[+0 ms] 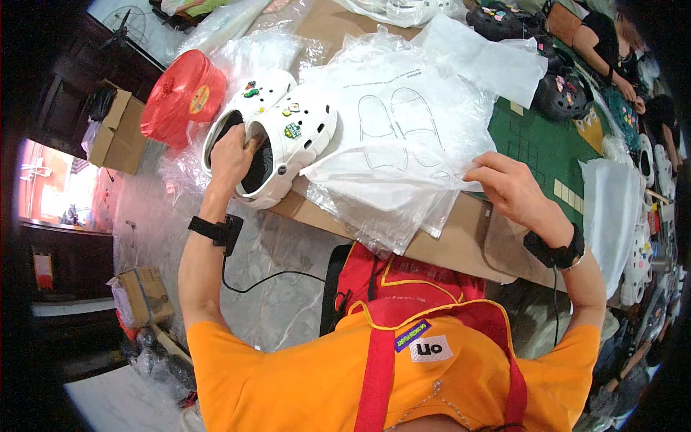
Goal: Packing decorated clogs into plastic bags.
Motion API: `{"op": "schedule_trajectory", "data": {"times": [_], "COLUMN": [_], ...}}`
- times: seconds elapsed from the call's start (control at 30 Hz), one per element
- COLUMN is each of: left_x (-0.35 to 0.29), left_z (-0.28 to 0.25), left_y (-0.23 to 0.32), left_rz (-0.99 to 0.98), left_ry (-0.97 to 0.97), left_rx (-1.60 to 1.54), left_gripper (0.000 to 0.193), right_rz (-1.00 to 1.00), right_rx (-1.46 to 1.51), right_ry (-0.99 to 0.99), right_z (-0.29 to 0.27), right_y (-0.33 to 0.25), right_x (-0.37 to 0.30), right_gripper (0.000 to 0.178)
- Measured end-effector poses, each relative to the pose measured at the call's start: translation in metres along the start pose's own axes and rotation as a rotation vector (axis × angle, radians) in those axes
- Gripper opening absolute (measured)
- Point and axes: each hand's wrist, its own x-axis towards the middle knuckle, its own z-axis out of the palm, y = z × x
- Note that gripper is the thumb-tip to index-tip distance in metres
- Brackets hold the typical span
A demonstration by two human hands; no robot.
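Observation:
My left hand (229,162) is closed on a pair of white clogs (311,128) with colourful charms on their holed uppers. Its fingers reach into the shoe openings, where the two clogs meet side by side. To their right lies a thin, translucent white plastic bag (399,93), printed with an outline of two sandals. My right hand (509,189) pinches the near right edge of this bag between thumb and fingers. The bag's mouth edge is slightly raised along the front; more clear bags are layered beneath it.
A red roll of plastic tape (176,97) stands left of the clogs. Black clogs (563,93) and a green mat (529,155) are at the right. Another person's arm (597,61) shows at the upper right. A cardboard box (119,133) stands at the left.

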Motion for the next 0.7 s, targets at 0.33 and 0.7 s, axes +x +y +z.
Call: {"op": "schedule_trajectory", "data": {"times": [0.33,0.7], "left_x": [-0.006,-0.064], "left_z": [-0.045,-0.095], "left_y": [-0.011,0.021], "left_rz": [-0.199,-0.376], "left_ry": [0.132,-0.216], "left_rx": [-0.817,-1.431], "left_gripper": [0.025,0.030], "right_rz": [0.082,0.003], "right_rx": [-0.056,-0.277], "right_ry": [-0.143,-0.041], "right_z": [-0.005,0.006], "right_y": [-0.006,-0.022], "right_x": [0.001,0.036], "right_gripper": [0.033,0.050]}}
